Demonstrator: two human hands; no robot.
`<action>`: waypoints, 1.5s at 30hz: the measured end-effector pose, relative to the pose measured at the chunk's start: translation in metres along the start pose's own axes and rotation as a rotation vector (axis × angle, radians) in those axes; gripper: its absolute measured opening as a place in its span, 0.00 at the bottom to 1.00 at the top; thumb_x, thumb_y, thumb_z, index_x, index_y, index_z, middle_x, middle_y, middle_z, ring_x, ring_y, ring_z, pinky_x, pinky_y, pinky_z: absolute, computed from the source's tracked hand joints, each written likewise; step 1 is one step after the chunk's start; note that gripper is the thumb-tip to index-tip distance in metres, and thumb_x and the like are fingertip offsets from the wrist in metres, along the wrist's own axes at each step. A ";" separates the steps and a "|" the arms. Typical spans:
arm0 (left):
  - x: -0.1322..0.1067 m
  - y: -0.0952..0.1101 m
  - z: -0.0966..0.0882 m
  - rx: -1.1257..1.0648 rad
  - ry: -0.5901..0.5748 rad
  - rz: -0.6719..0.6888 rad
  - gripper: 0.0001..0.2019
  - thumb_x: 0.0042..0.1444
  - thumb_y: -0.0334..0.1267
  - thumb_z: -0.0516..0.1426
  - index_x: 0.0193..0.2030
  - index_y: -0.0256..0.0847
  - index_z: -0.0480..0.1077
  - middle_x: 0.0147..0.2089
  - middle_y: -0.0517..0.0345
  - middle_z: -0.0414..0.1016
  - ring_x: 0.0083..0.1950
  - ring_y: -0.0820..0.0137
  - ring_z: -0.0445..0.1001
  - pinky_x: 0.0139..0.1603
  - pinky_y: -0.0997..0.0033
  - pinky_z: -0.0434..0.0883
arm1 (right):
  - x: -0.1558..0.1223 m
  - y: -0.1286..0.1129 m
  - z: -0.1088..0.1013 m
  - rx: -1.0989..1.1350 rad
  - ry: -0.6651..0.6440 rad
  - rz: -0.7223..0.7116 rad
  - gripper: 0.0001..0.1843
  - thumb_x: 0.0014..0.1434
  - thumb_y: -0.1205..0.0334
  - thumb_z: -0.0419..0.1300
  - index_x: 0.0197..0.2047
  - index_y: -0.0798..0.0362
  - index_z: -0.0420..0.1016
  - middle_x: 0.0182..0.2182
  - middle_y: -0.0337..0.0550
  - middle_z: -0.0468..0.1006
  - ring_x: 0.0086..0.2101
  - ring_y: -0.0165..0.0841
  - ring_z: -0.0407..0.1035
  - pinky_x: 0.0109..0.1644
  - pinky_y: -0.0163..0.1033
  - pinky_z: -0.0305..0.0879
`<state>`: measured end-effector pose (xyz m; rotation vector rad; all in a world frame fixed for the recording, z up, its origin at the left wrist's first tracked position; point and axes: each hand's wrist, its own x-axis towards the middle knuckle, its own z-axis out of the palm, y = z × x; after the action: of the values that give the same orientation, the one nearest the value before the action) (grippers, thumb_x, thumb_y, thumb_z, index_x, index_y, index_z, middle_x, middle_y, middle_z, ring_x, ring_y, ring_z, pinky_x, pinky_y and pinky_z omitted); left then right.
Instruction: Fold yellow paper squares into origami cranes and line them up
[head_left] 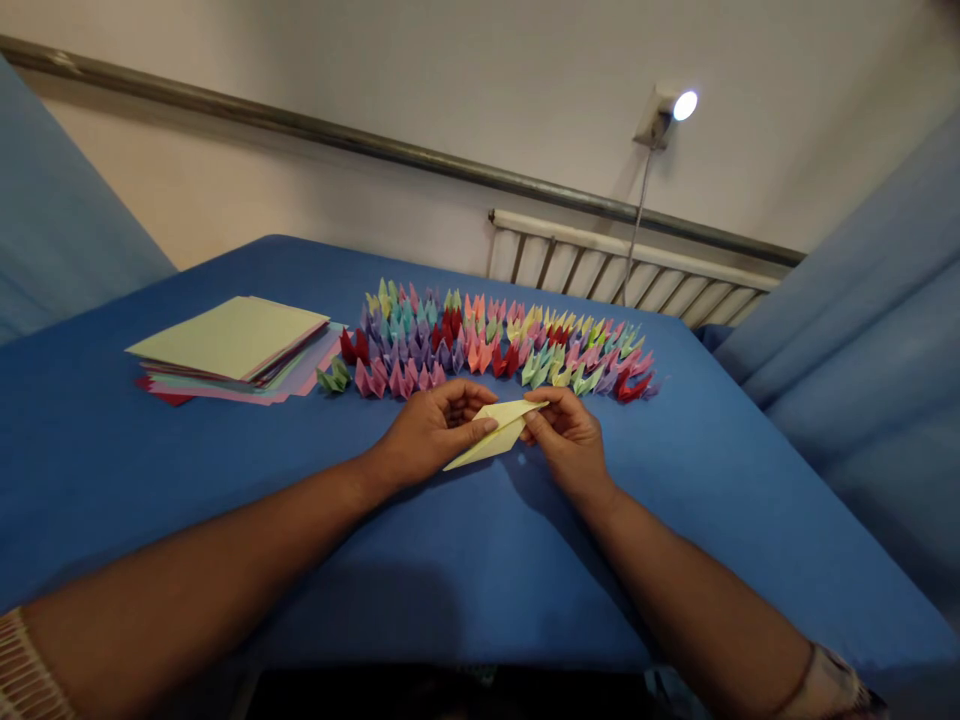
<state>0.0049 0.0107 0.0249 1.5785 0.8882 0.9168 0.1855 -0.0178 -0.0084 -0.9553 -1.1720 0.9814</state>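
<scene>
A pale yellow sheet of folded origami paper (491, 440), long and pointed at its ends, is held between both hands above the blue table. My left hand (439, 425) is closed on its left part, thumb on top and fingers curled behind. At the right tip, my right hand (566, 430) pinches the paper between thumb and forefinger. Just beyond the hands stand rows of small folded paper cranes (480, 355) in pink, red, purple, green, blue and yellow. The fingertips behind the paper are partly hidden.
To the left lies a stack of coloured paper sheets (225, 345), a pale yellow one on top. The blue cloth (337, 600) covers the table. Behind are a radiator (585, 255), a wall pipe (337, 135) and a lit plug (684, 105) with a cord. Blue curtains (885, 330) hang at both sides.
</scene>
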 end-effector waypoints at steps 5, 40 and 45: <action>0.004 -0.004 -0.001 0.008 0.083 -0.012 0.17 0.47 0.43 0.65 0.41 0.37 0.71 0.35 0.56 0.75 0.36 0.69 0.75 0.39 0.68 0.72 | -0.001 -0.001 -0.001 0.043 -0.025 0.010 0.13 0.53 0.60 0.65 0.42 0.47 0.69 0.29 0.33 0.73 0.26 0.27 0.68 0.31 0.34 0.63; 0.002 0.001 -0.001 0.189 0.129 -0.029 0.09 0.51 0.42 0.58 0.33 0.38 0.74 0.20 0.66 0.64 0.21 0.77 0.61 0.20 0.79 0.55 | 0.001 0.003 0.002 0.005 0.019 0.083 0.12 0.49 0.51 0.68 0.28 0.51 0.75 0.24 0.36 0.73 0.27 0.29 0.64 0.31 0.34 0.62; 0.001 -0.004 0.002 0.081 0.024 -0.060 0.15 0.51 0.47 0.61 0.40 0.39 0.73 0.30 0.59 0.75 0.29 0.71 0.72 0.27 0.75 0.66 | 0.001 0.007 0.003 -0.013 0.002 0.088 0.11 0.50 0.53 0.68 0.28 0.51 0.75 0.24 0.36 0.74 0.27 0.29 0.65 0.32 0.34 0.63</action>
<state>0.0072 0.0114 0.0211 1.6035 0.9955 0.8683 0.1817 -0.0145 -0.0143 -1.0253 -1.1438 1.0442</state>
